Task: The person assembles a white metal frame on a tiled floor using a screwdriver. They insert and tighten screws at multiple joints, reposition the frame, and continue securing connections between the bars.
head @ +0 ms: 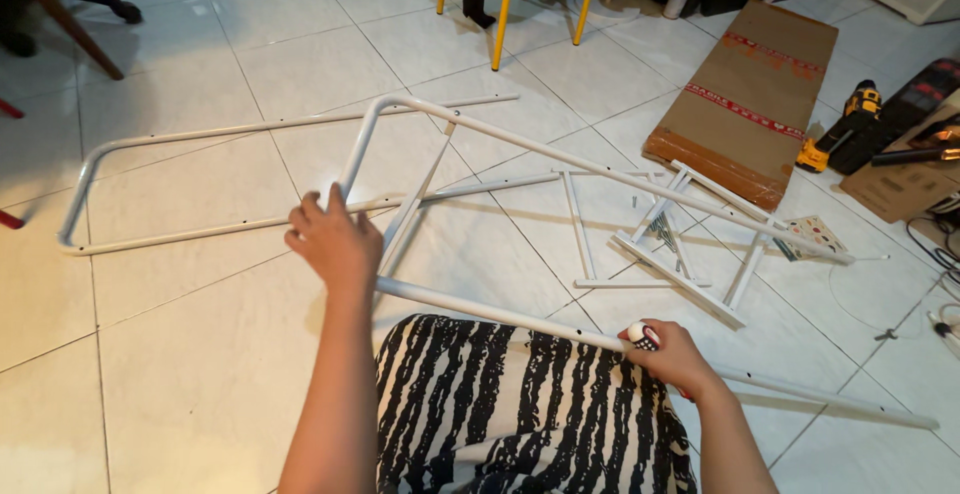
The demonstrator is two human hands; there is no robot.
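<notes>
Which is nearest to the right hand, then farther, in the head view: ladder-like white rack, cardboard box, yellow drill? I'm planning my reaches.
From the right hand:
1. Ladder-like white rack, just ahead on the floor.
2. Cardboard box, farther ahead, slightly right.
3. Yellow drill, far right, beside the box.

Left hand (335, 244) grips the bent white frame tube (470, 122). Right hand (672, 354) holds a screwdriver handle (640, 335) against the near tube (480, 311). Second frame (150, 140) lies left on the floor (200, 354); cardboard box (750, 99), drill (840, 129) far right.

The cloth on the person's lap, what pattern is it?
The cloth has black and white zebra-like stripes, seen in the head view.
</notes>
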